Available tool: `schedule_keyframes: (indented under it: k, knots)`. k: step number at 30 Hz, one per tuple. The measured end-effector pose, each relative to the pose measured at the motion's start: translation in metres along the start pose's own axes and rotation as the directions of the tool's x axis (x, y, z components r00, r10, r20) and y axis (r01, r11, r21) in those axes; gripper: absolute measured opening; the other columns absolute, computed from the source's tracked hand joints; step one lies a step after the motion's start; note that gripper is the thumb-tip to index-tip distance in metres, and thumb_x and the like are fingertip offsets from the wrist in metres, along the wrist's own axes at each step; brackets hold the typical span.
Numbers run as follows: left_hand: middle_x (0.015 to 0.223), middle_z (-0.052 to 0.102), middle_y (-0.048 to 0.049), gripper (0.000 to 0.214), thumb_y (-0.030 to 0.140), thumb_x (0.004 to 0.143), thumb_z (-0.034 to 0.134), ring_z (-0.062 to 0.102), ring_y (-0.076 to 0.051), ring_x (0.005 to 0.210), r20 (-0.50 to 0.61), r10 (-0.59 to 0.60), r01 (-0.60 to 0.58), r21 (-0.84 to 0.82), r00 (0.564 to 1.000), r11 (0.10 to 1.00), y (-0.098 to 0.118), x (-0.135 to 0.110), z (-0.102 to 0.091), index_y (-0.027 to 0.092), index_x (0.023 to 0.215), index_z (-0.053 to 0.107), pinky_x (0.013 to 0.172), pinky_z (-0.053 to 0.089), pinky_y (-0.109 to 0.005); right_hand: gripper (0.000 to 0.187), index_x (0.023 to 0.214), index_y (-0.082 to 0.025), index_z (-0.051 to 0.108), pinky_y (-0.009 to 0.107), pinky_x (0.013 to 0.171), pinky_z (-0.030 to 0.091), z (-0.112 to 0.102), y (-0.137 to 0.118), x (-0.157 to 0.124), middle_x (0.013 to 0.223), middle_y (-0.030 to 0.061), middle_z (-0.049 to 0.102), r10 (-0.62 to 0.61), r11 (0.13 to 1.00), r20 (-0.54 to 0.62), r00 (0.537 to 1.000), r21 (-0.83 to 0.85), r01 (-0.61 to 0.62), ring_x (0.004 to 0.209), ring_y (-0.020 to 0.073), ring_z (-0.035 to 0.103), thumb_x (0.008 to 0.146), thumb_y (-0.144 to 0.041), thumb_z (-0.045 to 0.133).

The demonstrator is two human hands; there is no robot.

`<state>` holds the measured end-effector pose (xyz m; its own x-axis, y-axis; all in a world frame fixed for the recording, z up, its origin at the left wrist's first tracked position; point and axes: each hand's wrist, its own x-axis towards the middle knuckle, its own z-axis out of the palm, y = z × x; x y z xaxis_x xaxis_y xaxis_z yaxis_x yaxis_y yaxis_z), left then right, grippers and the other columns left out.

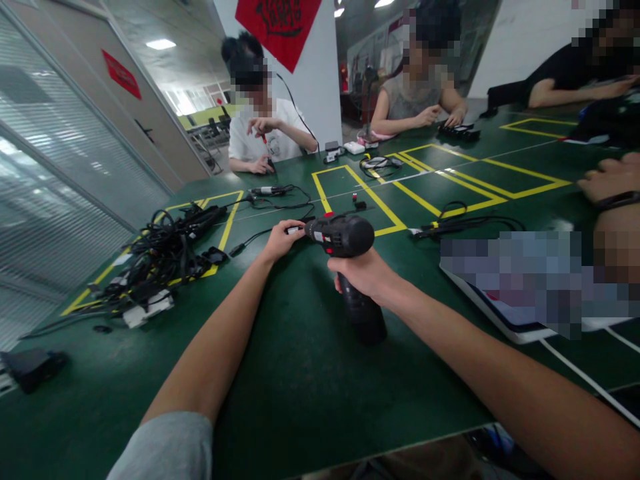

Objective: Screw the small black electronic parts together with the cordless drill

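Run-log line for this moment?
right grip: holding drill; left grip: holding small black-and-white part near chuck; chuck contact: unclear; cable tangle: on table, left

- We see matt black plastic drill (345, 239), in right fingers (337, 267)
- Smooth, faintly glossy tabletop (295, 380), below those fingers
- Plastic-looking cables (183, 250), left of left fingers (295, 225)

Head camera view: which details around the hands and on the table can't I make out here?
In the head view:
Any trigger on the power drill: hidden by the right hand.
Most of the small piece: covered by the fingers of the left hand.
Whether the drill's front end touches that piece: too small to tell.
Cable ends inside the tangled heap: hidden by overlapping cables.
Dark object near the left edge: blurred.
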<state>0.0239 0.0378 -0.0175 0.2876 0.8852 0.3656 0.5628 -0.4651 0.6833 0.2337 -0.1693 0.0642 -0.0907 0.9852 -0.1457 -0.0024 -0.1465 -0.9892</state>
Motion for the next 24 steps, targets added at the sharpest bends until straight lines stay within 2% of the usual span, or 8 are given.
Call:
schedule_keyframes:
  k: [10,24]
  knots:
    - [0.108,0.07,-0.006,0.036,0.042,0.075,0.068,0.062,-0.022,0.099,-0.027,0.0,0.0,-0.003,1.0,1.0,-0.0018,-0.0005,0.002,0.02,0.103,0.075,0.099,0.046,-0.037,0.007,0.062,-0.018,0.055,0.026,0.04,0.042,-0.0006,0.0026,0.0004,0.043,0.0018,0.055,-0.009,1.0,0.003,1.0,-0.019,0.009,0.039,0.0162,0.054,0.063,-0.013,0.058]
    - [0.11,0.071,-0.0078,0.04,0.043,0.072,0.07,0.062,-0.024,0.102,-0.024,-0.03,0.03,-0.016,0.999,0.999,0.0044,-0.0019,0.0015,0.018,0.103,0.074,0.099,0.047,-0.038,0.005,0.066,-0.018,0.056,0.026,0.04,0.041,-0.001,0.001,-0.0016,0.044,0.0017,0.056,-0.016,0.999,0.006,1.0,-0.028,0.017,0.039,0.0163,0.054,0.065,-0.013,0.059]
